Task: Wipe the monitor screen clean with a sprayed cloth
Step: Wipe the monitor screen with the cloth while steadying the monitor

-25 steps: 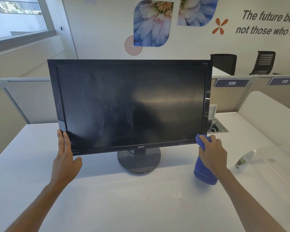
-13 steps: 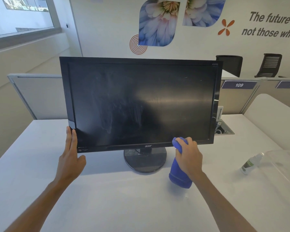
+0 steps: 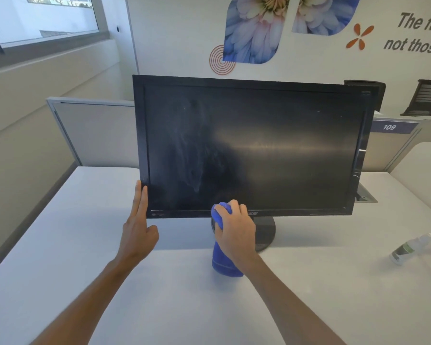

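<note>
White bench (image 3: 110, 282): monitor (image 3: 254, 148) smeared. Left hand (image 3: 138, 226), fingers straight, braces its lower-left corner; right hand (image 3: 235, 229) grips blue cloth (image 3: 224, 266) at bottom bezel.

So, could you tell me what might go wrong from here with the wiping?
1. The left hand only rests flat against the monitor bezel; a firm push could rock it on its stand.
2. The cloth hangs bunched from the right hand, so smears may just spread.

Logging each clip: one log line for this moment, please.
step: wiping bottom edge | right hand: grips cloth | left hand: steadies monitor corner | smears left | spray bottle on desk
</note>
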Tool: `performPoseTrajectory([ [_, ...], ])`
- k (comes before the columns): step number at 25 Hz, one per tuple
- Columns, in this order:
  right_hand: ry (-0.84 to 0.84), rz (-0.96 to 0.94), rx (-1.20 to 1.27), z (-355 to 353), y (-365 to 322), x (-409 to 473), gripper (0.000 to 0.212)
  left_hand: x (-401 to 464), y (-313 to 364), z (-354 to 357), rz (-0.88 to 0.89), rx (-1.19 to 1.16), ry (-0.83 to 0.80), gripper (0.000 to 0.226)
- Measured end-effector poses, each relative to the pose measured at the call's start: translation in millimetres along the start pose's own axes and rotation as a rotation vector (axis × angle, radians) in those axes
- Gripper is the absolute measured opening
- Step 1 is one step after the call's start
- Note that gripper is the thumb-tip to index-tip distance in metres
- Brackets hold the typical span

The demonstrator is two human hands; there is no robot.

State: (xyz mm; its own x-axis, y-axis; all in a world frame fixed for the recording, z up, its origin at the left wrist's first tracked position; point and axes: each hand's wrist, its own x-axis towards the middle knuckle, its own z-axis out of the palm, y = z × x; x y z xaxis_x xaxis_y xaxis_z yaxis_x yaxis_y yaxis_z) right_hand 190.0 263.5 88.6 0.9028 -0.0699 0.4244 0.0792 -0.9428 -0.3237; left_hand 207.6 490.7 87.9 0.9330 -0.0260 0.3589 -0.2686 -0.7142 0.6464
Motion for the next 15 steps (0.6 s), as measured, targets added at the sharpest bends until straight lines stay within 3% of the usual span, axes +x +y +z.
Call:
performPoseTrajectory([
  [7, -0.055, -0.073, 0.035, 34, -71, 2, 0.045, 5, -17, 0, 0.037, -0.06, -0.026, 0.109],
  [15, -0.035, -0.189, 0.086, 59, -117, 7, 0.043, 11, -25, -9, 0.088, -0.153, -0.059, 0.098],
])
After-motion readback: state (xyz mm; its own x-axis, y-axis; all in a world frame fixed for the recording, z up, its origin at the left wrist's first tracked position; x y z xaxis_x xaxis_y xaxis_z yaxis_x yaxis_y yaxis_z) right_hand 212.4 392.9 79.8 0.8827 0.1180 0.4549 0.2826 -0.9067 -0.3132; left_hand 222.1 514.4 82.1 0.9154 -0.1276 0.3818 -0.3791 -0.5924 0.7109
